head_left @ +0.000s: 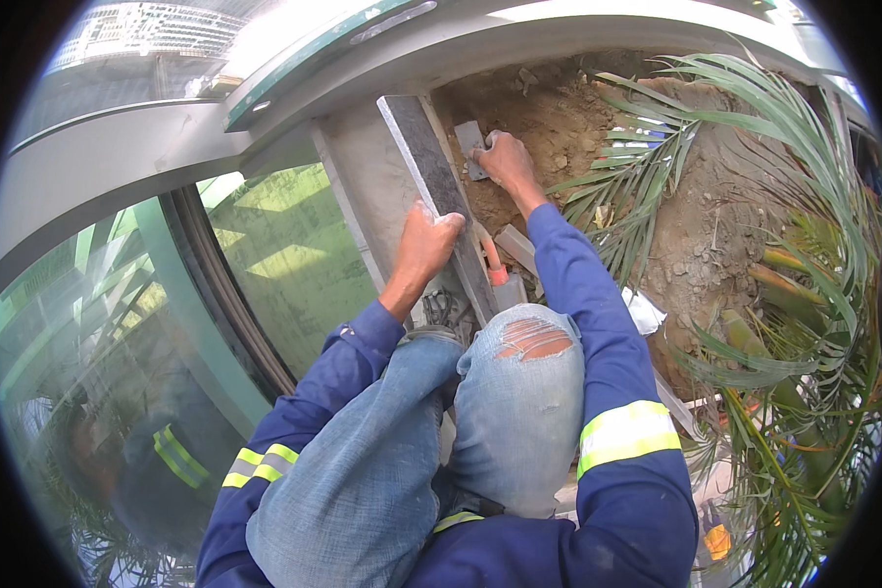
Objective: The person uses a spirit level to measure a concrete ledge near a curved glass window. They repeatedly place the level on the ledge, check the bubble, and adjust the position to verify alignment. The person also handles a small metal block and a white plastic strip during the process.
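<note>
Two knees in torn blue jeans fill the near space, crowding the narrow ledge beside the glass pane. Just beyond them, the left hand closes around the edge of a dark stone slab standing on its long edge against the grey wall. Farther on, the right hand grips a flat grey trowel pressed into the brown soil. Palm fronds hem in the right side.
</note>
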Available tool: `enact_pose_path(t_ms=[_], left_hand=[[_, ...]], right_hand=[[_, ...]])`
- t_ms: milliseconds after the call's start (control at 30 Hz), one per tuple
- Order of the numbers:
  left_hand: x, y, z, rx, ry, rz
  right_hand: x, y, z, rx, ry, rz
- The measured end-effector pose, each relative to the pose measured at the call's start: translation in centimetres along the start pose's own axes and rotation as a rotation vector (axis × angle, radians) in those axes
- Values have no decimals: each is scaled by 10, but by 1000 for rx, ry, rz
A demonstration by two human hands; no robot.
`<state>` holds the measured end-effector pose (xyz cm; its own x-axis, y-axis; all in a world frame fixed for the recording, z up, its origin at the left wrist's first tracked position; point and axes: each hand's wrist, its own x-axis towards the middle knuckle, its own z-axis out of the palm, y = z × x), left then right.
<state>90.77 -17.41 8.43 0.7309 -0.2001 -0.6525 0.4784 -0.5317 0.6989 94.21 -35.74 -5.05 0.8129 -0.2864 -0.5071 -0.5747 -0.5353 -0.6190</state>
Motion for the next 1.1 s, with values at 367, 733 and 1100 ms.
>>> enact_pose_path(t_ms=[367,733,1100], left_hand=[[8,-18,5,40,70,108],[11,-21,7,60,66,126],[7,-24,9,48,109,119]], right_hand=[[4,2,-12,107,-34,-9],[76,14,-54,-281,-563,-406],[16,29,-43,-592,19,-807]])
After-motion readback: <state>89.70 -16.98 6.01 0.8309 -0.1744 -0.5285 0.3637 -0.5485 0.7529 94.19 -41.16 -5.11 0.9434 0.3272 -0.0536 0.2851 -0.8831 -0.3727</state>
